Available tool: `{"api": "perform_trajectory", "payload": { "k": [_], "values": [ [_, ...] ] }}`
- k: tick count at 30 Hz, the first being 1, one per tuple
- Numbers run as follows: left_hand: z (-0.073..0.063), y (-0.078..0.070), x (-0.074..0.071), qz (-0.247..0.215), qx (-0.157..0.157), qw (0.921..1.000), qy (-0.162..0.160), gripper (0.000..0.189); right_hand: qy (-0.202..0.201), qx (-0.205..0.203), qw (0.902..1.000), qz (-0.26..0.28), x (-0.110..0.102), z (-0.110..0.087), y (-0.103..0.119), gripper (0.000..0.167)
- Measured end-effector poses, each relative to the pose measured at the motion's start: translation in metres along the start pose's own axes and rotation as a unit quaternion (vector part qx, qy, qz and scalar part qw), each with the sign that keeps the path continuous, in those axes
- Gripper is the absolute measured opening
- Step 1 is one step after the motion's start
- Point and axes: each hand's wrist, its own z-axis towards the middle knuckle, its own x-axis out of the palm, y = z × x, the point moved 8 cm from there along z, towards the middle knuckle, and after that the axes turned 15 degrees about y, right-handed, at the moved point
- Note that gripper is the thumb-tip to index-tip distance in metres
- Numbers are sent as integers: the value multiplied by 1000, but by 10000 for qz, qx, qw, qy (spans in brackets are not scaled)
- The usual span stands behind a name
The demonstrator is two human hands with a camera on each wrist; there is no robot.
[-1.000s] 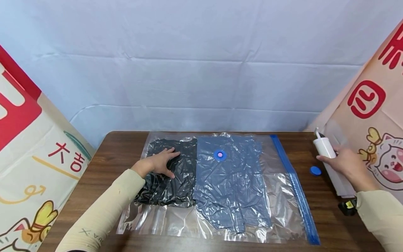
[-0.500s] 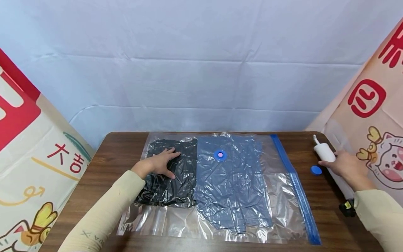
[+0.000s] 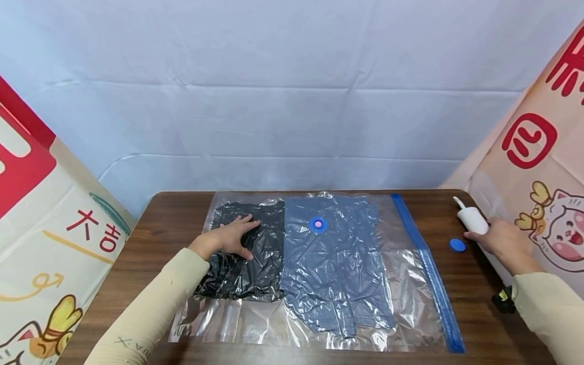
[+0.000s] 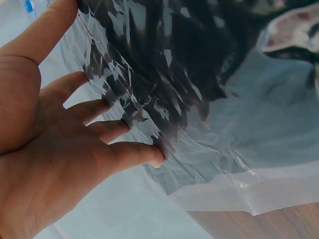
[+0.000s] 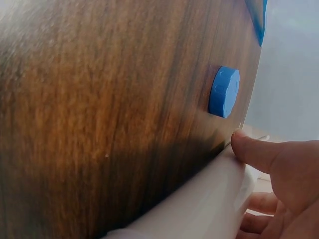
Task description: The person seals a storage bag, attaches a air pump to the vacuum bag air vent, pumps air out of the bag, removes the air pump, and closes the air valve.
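Observation:
A clear vacuum storage bag (image 3: 412, 304) lies flat with black folded cloth (image 3: 260, 263) and blue folded cloth (image 3: 337, 274) inside. My left hand (image 3: 228, 238) rests on the bag over the black cloth, fingers spread; the left wrist view shows its fingertips touching the shiny film. At the right side of the table my right hand (image 3: 508, 246) grips a white hand pump (image 3: 473, 220) with a thin white tip (image 3: 459, 203). In the right wrist view, the thumb lies along one side of the pump barrel (image 5: 199, 199) and the fingers curl at the other.
A blue round valve (image 3: 318, 224) with a pink centre sits on the bag. Its blue zip strip (image 3: 431, 276) runs down the right side. A blue cap (image 3: 457, 245) and a black-and-yellow object (image 3: 504, 300) lie on the wooden table (image 3: 150, 243). Fabric hangs around.
The pump has tilted, its tip now leaning to the left, and my right hand has shifted slightly with it. The left hand stays in place on the bag.

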Motion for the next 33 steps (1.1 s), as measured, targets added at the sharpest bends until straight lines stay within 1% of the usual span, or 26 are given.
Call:
{"api": "perform_trajectory", "payload": {
  "k": [4,9,13,18,22,29,33],
  "values": [
    [0,0,0,16,-15,10000,-8,98,17,75,10000,8,1,1,-1,79],
    [-1,0,0,-21,-37,10000,25,98,-38,22,10000,35,1,4,-2,78],
    [-1,-1,0,-2,-33,10000,12,98,-83,-5,9999,-58,1,5,0,81],
    [-2,-1,-1,2,-32,10000,-11,98,-257,58,9996,-117,-2,1,9,78],
    [-2,-1,0,12,-45,10000,0,98,-415,14,9991,-87,-7,-4,18,73],
    [-1,-1,0,30,-33,10000,-26,98,-690,-243,9973,-41,-13,-10,29,66],
    [-1,-1,-1,40,-21,10000,-28,98,-826,-516,9952,103,-16,-14,37,62]
  ]
}}
